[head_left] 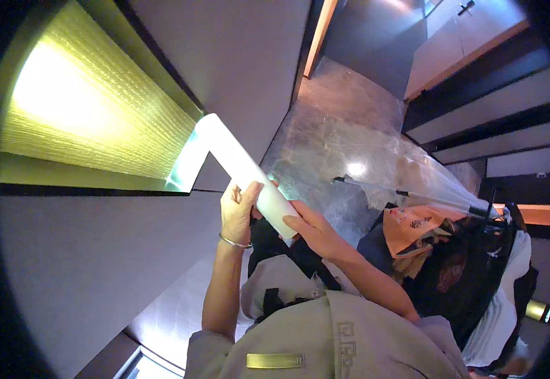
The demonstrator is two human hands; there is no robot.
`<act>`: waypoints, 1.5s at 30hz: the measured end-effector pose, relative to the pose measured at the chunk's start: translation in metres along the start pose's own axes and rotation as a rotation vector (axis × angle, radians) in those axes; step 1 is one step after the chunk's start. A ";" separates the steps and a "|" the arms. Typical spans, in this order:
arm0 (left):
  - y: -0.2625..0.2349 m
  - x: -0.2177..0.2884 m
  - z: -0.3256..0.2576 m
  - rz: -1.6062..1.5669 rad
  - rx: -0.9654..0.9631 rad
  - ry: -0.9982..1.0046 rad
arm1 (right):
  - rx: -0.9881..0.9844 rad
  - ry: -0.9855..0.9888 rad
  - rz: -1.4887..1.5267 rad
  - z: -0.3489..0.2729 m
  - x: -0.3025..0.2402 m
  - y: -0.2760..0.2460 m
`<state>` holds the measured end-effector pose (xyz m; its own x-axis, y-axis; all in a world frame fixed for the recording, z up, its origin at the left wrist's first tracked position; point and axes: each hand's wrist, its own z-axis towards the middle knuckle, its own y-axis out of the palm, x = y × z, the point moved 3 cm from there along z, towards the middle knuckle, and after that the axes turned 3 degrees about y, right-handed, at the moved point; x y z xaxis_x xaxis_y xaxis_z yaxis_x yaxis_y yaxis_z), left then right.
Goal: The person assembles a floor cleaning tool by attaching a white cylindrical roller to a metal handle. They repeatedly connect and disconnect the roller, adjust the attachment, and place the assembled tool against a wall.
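A long, smooth white tube or roll (245, 167) slants across the middle of the view, its far end by the corner of a lit wall recess (117, 120). My left hand (238, 205), with a bangle at the wrist, is closed on the tube's left side below its middle. Near the tube's lower end, my right hand (310, 226) is closed round it from the right. Whether the tube is hollow or wound cannot be made out. A bright bluish-white strip (190, 161) lies beside the tube's far end, at the recess edge.
Grey wall panels (237, 57) surround the recess. On the right, over a marbled floor (344, 114), stand a black bag or cart (445, 278), an orange bag (411, 228) and a long thin pole (407, 192). Dark shelving (483, 95) lines the far right.
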<state>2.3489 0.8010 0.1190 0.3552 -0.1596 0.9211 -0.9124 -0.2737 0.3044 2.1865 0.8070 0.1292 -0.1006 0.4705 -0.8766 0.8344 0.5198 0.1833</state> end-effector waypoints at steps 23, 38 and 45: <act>-0.055 0.043 0.002 -0.181 -0.150 0.061 | -0.188 0.089 -0.277 0.051 -0.053 0.050; -0.083 0.034 -0.023 -0.063 -0.119 0.007 | -0.422 -0.236 -0.145 0.105 -0.110 0.104; -0.092 0.035 -0.021 0.084 -0.031 -0.003 | -0.359 -0.183 -0.216 0.118 -0.111 0.110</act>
<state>2.4406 0.8405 0.1284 0.2781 -0.1833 0.9429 -0.9448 -0.2294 0.2341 2.3534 0.7284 0.1941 -0.1271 0.2070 -0.9700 0.5612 0.8214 0.1018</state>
